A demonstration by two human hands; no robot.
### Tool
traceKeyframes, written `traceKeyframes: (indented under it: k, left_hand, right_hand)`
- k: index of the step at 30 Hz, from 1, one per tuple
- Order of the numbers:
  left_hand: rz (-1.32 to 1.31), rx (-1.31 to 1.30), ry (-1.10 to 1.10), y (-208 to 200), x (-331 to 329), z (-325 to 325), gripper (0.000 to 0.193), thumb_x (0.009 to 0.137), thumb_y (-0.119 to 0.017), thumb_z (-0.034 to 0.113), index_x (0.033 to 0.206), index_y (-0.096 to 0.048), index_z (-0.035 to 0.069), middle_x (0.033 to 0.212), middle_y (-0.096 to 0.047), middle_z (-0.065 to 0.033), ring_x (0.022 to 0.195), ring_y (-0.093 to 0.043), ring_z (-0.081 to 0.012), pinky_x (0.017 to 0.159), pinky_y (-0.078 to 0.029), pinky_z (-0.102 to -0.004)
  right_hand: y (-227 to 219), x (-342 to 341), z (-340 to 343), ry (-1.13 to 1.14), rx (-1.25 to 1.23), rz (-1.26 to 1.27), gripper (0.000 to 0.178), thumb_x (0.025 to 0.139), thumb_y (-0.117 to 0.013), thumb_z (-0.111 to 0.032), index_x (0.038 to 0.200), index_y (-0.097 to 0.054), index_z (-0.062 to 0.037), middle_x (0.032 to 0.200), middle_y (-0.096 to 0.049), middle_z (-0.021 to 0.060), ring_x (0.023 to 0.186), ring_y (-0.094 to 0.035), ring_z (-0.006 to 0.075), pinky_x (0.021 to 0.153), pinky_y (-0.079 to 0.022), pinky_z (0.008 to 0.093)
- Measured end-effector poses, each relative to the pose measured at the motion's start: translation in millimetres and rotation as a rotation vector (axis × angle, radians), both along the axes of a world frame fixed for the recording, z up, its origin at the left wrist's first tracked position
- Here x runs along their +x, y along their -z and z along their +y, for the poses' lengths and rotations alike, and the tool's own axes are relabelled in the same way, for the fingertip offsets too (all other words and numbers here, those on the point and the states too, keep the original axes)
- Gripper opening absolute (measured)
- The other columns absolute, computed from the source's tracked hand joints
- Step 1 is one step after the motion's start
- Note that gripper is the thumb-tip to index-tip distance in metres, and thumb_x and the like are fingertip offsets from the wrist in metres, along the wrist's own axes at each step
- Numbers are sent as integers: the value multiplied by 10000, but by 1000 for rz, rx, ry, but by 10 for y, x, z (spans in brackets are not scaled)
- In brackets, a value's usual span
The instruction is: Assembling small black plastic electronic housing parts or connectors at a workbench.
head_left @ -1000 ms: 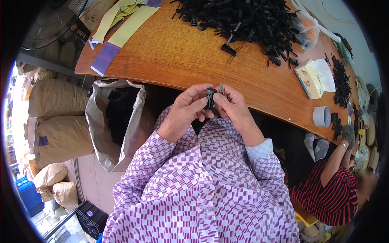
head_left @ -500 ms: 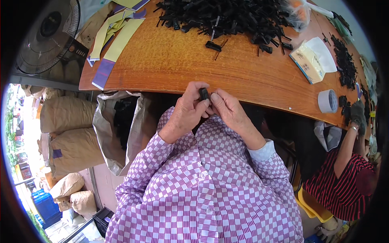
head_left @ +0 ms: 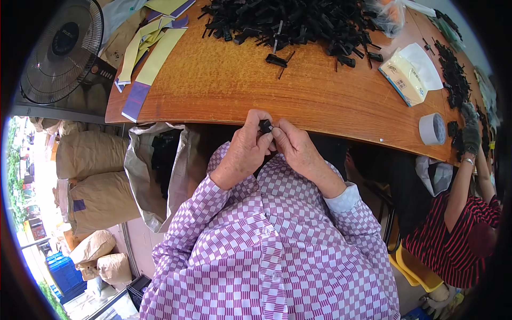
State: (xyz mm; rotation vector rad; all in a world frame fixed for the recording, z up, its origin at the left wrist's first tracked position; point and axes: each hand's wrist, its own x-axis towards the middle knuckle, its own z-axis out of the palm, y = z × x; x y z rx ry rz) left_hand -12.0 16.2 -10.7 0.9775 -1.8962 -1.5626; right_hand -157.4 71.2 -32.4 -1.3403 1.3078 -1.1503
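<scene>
A small black plastic part (head_left: 265, 126) is pinched in my left hand (head_left: 244, 149), just off the front edge of the wooden table (head_left: 224, 101). Close against it, my right hand (head_left: 302, 151) has thumb and forefinger pressed together at the part's right end. What those right fingertips grip is mostly covered by them. One similar black part with a thin stem (head_left: 277, 60) lies apart on the tabletop, in front of a big heap of black plastic parts (head_left: 298, 24).
Yellow and purple strips (head_left: 154, 64) lie at the table's left, near a fan (head_left: 64, 50). An open sack (head_left: 144, 186) with black parts stands below. A tissue pack (head_left: 402, 77) and tape roll (head_left: 431, 129) lie right. A gloved co-worker's hand (head_left: 470, 133) reaches over more parts.
The black part has tilted over and sits lower between my fingers. My right hand has shifted slightly left and down. The co-worker's gloved hand at the right has moved farther up the table.
</scene>
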Motion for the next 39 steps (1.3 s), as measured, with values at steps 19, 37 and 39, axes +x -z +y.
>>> traceKeyframes:
  k: [19,37,39]
  left_hand:
    - [352,507,-260,56,248,-1,232,989,-445,289,882,-473,84,745,-540,-7,647,-573,-101,574,-430,-212]
    - [209,-32,-207,259,358,-69,717,820,-671,15,1395,-247,73,1060,-546,-110,870,-578,-140,715,-503,-268]
    - [187,-96,-189,195,381,-28,684,811,-695,48,1369,-300,72,1000,-574,-115,825,-597,-141,692,-504,-284]
  right_hand:
    - [-338,-407,-1130,199,-292,1239,284,877,-596,-327,983,-560,-66,639,-615,165,615,-625,349,538,-483,429]
    - [-178,167,-589,-215,240,92,184,893,-629,-188,837,-571,-22,730,-531,-39,645,-456,29,525,-373,205]
    - [-259,191,-527,-197,314,4,199,901,-624,-202,841,-577,-18,739,-545,-25,646,-468,34,525,-382,205]
